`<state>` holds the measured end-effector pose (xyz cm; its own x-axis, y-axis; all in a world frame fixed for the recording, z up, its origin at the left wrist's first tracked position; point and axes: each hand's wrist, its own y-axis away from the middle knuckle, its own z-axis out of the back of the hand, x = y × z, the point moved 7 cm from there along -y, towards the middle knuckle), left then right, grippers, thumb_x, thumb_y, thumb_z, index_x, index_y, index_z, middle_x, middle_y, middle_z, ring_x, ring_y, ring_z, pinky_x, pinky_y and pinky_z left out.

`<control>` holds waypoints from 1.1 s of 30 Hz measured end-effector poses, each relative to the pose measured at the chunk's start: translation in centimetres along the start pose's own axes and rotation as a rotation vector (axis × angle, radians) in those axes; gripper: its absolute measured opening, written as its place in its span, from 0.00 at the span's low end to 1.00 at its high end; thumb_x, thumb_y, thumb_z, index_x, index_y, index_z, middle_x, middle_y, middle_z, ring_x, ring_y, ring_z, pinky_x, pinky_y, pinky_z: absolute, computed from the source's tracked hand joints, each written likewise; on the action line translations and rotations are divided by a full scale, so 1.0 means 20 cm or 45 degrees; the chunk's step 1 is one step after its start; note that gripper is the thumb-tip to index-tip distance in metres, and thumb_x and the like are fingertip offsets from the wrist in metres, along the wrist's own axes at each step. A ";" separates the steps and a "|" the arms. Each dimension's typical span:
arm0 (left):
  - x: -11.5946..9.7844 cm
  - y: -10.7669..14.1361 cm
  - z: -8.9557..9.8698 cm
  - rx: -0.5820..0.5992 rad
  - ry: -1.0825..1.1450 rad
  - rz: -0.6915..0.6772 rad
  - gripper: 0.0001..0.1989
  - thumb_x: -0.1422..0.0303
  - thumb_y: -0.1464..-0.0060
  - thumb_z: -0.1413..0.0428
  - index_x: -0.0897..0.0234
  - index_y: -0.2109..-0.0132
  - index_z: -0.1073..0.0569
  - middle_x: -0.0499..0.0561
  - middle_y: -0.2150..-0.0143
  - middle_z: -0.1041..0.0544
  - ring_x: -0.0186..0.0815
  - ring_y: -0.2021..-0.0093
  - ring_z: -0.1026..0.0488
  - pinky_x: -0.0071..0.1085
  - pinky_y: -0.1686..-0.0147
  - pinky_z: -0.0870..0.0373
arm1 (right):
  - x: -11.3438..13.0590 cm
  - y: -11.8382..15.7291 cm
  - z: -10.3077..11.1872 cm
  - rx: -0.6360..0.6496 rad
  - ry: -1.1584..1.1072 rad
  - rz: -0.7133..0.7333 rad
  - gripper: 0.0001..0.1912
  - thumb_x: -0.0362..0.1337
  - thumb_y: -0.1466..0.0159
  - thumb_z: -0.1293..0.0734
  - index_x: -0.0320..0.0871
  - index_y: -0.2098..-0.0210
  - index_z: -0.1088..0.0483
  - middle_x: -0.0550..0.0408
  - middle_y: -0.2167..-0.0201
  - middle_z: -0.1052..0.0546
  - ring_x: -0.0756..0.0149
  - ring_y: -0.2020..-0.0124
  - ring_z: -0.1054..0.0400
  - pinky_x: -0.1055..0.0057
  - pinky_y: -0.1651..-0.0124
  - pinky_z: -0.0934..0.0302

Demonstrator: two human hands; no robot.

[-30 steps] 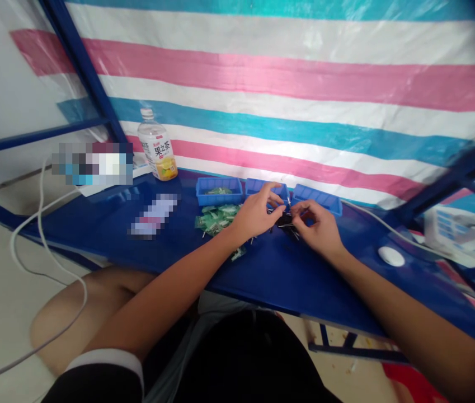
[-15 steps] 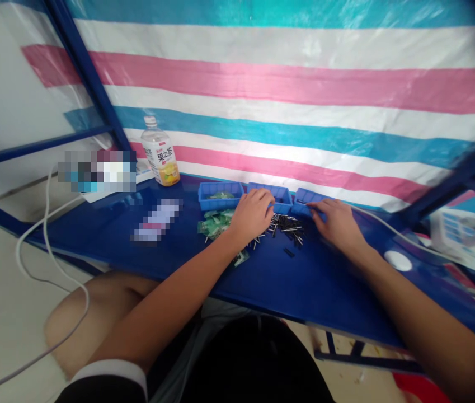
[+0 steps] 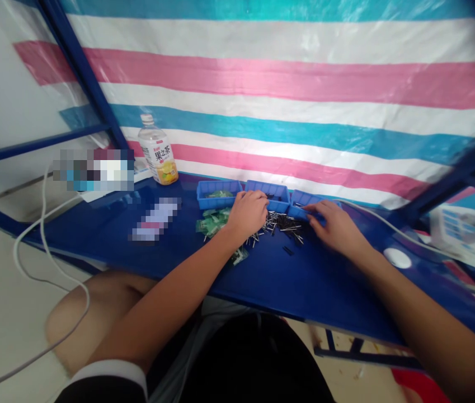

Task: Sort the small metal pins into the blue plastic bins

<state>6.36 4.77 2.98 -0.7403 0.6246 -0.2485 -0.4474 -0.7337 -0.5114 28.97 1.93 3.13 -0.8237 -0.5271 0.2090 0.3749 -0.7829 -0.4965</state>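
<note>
My left hand (image 3: 249, 214) is curled palm down at the front of the middle blue bin (image 3: 277, 205), over the left part of a heap of thin black and silver rod-like pieces (image 3: 285, 222). Its fingertips are hidden, so I cannot make out what they hold. My right hand (image 3: 338, 226) reaches to the right-hand blue bin (image 3: 298, 213), with thumb and forefinger bent close together at its front edge. A thin dark piece shows by those fingertips. Small green pieces (image 3: 212, 223) lie left of my left hand, before the left blue bin (image 3: 203, 203), which holds similar ones.
A drink bottle (image 3: 159, 154) stands at the back left of the blue table (image 3: 271, 285). A blurred-out flat item (image 3: 155, 220) lies before it. Two small black pieces (image 3: 288, 251) lie in front of the heap. At right are a round white object (image 3: 397, 257) and a white cable (image 3: 384, 224).
My left hand has shifted slightly left, showing more of the rod-like pieces. My right hand stays by the right-hand bin. The whole view has moved a little.
</note>
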 end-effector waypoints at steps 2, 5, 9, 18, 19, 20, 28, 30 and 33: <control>-0.01 0.00 0.00 -0.014 0.007 -0.007 0.13 0.74 0.32 0.48 0.64 0.49 0.20 0.56 0.43 0.19 0.47 0.42 0.25 0.51 0.37 0.35 | 0.06 0.00 0.05 -0.062 0.068 0.046 0.15 0.43 0.27 0.36 0.45 0.47 0.23 0.41 0.51 0.20 0.43 0.46 0.28 0.46 0.42 0.33; -0.03 0.01 0.02 -0.076 0.034 -0.037 0.12 0.73 0.32 0.47 0.63 0.49 0.20 0.57 0.40 0.21 0.47 0.37 0.28 0.50 0.37 0.34 | 0.11 0.01 0.09 -0.014 0.114 -0.039 0.17 0.49 0.27 0.36 0.46 0.50 0.23 0.44 0.60 0.19 0.47 0.56 0.24 0.53 0.54 0.31; -0.09 0.02 0.05 -0.137 0.065 -0.131 0.09 0.72 0.31 0.46 0.63 0.50 0.21 0.55 0.42 0.21 0.46 0.36 0.30 0.46 0.38 0.33 | 0.06 0.10 0.02 0.411 0.155 -0.340 0.28 0.66 0.38 0.29 0.48 0.59 0.27 0.53 0.77 0.23 0.53 0.77 0.28 0.63 0.74 0.44; -0.14 0.02 0.05 -0.069 0.115 -0.199 0.10 0.73 0.31 0.47 0.62 0.50 0.21 0.55 0.42 0.21 0.46 0.36 0.31 0.45 0.39 0.32 | 0.07 0.17 -0.13 0.604 0.043 -0.339 0.38 0.73 0.50 0.24 0.49 0.60 0.35 0.56 0.77 0.23 0.53 0.75 0.26 0.65 0.74 0.46; -0.14 0.02 0.05 -0.065 0.118 -0.203 0.10 0.73 0.31 0.47 0.62 0.50 0.21 0.55 0.42 0.21 0.46 0.36 0.31 0.45 0.38 0.32 | 0.09 0.17 -0.14 0.596 0.007 -0.334 0.36 0.72 0.46 0.26 0.49 0.59 0.35 0.56 0.77 0.23 0.54 0.75 0.26 0.65 0.74 0.46; -0.14 0.02 0.05 -0.063 0.121 -0.206 0.10 0.73 0.31 0.47 0.63 0.50 0.21 0.55 0.42 0.21 0.46 0.36 0.31 0.45 0.38 0.32 | 0.10 0.16 -0.15 0.583 -0.019 -0.331 0.34 0.71 0.41 0.28 0.49 0.59 0.36 0.57 0.77 0.23 0.55 0.76 0.27 0.65 0.74 0.47; -0.15 0.02 0.05 -0.059 0.166 -0.198 0.10 0.73 0.31 0.46 0.63 0.51 0.20 0.55 0.43 0.21 0.46 0.37 0.30 0.44 0.37 0.33 | 0.17 0.12 -0.21 0.434 0.127 -0.238 0.18 0.55 0.25 0.38 0.47 0.53 0.35 0.53 0.70 0.20 0.54 0.72 0.23 0.65 0.73 0.47; -0.15 0.02 0.05 -0.047 0.168 -0.197 0.10 0.73 0.32 0.46 0.63 0.51 0.20 0.55 0.43 0.21 0.46 0.37 0.30 0.44 0.37 0.33 | 0.20 0.12 -0.21 0.401 0.139 -0.187 0.16 0.53 0.25 0.38 0.47 0.53 0.34 0.50 0.64 0.18 0.53 0.68 0.22 0.65 0.72 0.44; -0.15 0.02 0.05 -0.053 0.170 -0.199 0.10 0.73 0.32 0.46 0.63 0.50 0.20 0.54 0.43 0.21 0.45 0.36 0.30 0.44 0.37 0.33 | 0.23 0.11 -0.21 0.359 0.131 -0.106 0.14 0.49 0.24 0.39 0.47 0.51 0.31 0.47 0.55 0.18 0.53 0.63 0.21 0.64 0.68 0.38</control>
<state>7.90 2.34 4.25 -0.5895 0.7617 -0.2689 -0.5282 -0.6153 -0.5852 24.29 -0.77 -0.48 -0.8898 -0.4324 0.1460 0.3957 -0.8903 -0.2252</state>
